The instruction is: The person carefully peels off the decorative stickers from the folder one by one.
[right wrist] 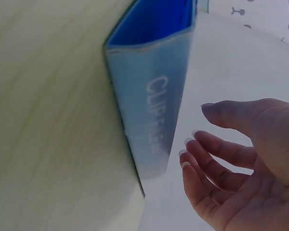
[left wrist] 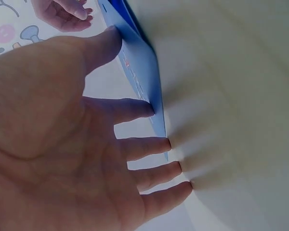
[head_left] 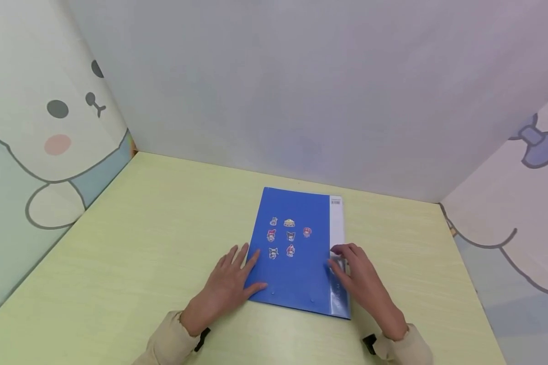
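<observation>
A blue clip file folder [head_left: 297, 208] lies closed on the table, with several small cartoon stickers [head_left: 290, 236] on its cover. A white strip with a barcode label runs along its right side. Along the folder's left edge my left hand [head_left: 226, 284] spreads its fingers, thumb and index finger resting on the cover, the other fingertips at the tabletop. In the left wrist view the thumb [left wrist: 103, 48] presses near a cover corner. Beside the spine [right wrist: 147, 106], which bears white lettering, my right hand [right wrist: 245, 163] hovers with loosely bent fingers, holding nothing.
The pale yellow-green wooden table [head_left: 164, 213] reaches back to a plain whitish wall panel [head_left: 301, 91]. Side panels with large cartoon animals [head_left: 59, 132] stand at left and right. A dark band [head_left: 202, 339] shows at the left cuff.
</observation>
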